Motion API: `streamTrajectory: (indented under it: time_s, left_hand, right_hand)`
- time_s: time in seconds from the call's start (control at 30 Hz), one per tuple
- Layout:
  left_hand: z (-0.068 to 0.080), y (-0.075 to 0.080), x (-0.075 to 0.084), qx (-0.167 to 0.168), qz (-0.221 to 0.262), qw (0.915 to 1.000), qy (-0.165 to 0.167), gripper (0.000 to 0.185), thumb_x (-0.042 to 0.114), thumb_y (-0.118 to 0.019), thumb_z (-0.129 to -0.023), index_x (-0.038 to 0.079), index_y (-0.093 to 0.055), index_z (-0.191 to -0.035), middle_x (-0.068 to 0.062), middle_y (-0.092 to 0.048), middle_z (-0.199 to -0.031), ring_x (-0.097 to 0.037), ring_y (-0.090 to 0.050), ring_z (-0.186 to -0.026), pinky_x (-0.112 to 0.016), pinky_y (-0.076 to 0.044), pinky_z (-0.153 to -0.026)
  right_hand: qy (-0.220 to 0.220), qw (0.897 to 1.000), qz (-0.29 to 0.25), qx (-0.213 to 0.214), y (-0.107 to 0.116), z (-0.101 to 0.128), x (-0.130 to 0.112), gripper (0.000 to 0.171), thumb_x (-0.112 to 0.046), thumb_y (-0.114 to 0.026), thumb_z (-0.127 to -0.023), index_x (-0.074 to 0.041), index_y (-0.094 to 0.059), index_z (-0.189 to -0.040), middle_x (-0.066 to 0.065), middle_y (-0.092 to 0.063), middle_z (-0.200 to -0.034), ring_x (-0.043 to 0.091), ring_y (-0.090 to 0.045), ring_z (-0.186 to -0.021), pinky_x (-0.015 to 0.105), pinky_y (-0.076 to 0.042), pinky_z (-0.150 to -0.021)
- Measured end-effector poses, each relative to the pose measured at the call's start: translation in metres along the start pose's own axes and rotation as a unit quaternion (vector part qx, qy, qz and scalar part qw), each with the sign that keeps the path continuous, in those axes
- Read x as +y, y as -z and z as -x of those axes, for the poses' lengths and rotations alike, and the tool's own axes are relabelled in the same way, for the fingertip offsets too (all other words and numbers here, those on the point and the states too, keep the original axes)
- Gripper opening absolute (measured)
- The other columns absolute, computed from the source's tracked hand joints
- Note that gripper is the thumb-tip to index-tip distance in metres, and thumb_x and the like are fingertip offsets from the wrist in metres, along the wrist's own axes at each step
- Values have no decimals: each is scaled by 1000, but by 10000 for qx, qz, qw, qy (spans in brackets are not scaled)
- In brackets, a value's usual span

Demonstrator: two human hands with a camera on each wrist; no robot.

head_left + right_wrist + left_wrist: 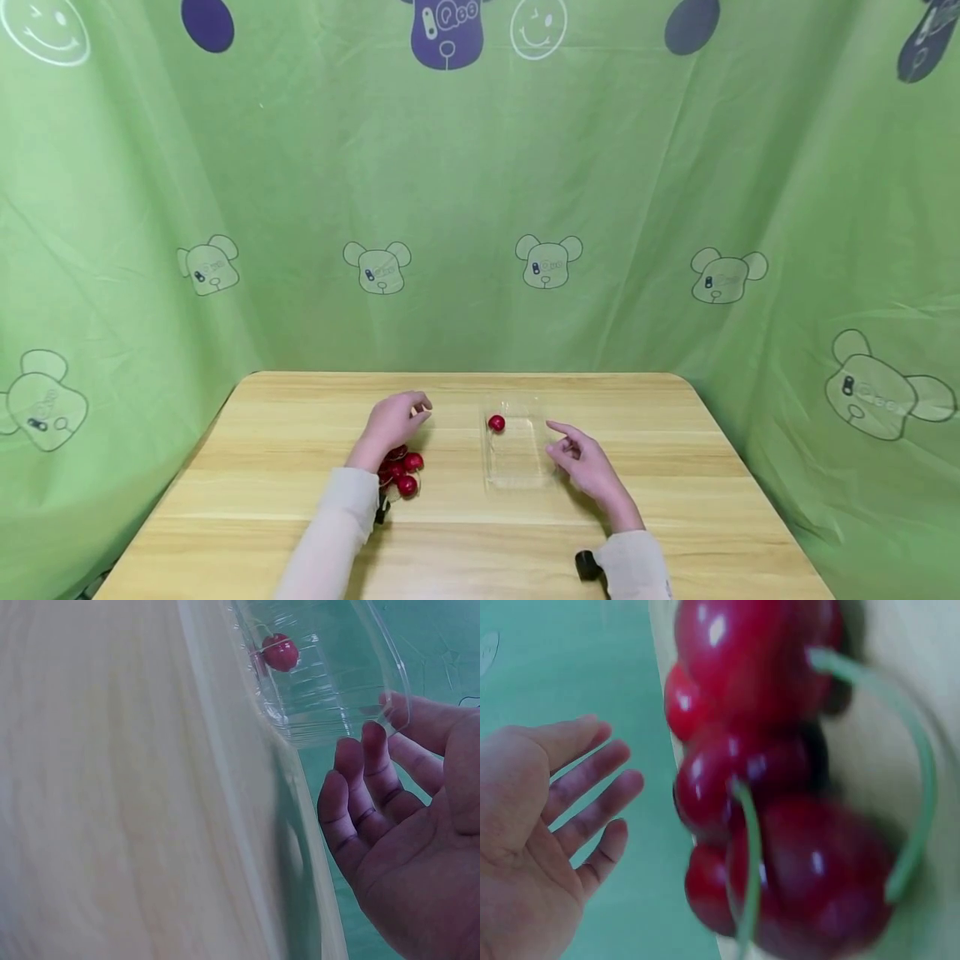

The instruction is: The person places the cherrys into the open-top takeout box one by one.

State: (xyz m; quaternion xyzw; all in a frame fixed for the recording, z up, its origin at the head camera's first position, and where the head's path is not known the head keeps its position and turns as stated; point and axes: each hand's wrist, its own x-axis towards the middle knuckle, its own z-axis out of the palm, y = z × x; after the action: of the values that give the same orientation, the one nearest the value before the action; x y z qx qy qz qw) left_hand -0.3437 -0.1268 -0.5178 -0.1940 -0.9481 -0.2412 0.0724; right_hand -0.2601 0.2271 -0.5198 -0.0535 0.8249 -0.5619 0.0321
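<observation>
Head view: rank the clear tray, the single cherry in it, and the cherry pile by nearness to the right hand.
From the right hand:
1. Clear tray, just left of the fingers.
2. Single cherry, at the tray's far end.
3. Cherry pile, farthest, under the left hand.

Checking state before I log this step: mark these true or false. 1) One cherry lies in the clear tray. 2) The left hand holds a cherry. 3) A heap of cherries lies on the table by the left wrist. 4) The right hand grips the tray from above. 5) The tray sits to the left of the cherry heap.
1) True: a single cherry lies at the far end of the clear tray.
2) False: the left hand is open and holds nothing.
3) True: the cherry heap lies on the table beside the left wrist.
4) False: the right hand is open beside the tray's right edge, fingers loose.
5) False: the tray sits to the right of the heap.
</observation>
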Motion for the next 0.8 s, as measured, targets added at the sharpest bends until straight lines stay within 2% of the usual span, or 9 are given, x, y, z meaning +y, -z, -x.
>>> streamTrajectory:
  time_s: [0.23,0.47,0.67,0.8]
  left_hand:
    - [9,13,-20,-357,129,9980,507,18,24,-67,-101,14,-74,-114,-3,-76,-103,-21,-69,-90,-47,-56,-86]
    - [17,16,-35,-550,134,9961,674,18,24,-67,-101,13,-74,-114,-4,-75,-101,-21,-69,-90,-49,-54,-90]
    - [22,16,-38,-720,200,9944,752,19,25,-67,-101,14,-74,-114,-3,-75,-100,-19,-68,-90,-49,-54,-93]
    - [23,15,-38,-832,170,9936,738,16,25,-69,-100,15,-75,-110,-1,-74,-96,-17,-67,-88,-47,-54,-90]
  right_hand:
    - [30,10000,48,-61,0,5,-11,51,-5,-63,-102,5,-47,-149,32,-64,-106,33,-62,-83,35,-56,-72]
    - [38,9999,81,-53,-1,6,-12,51,-5,-63,-102,5,-48,-149,32,-64,-105,32,-62,-83,34,-56,-72]
    - [-1,10000,71,-13,-1,-5,9,52,-6,-63,-103,3,-46,-151,31,-64,-106,31,-61,-83,33,-55,-70]
    - [12,9999,111,83,-3,-13,26,53,-10,-64,-103,0,-47,-152,26,-65,-105,25,-60,-81,30,-53,-67]
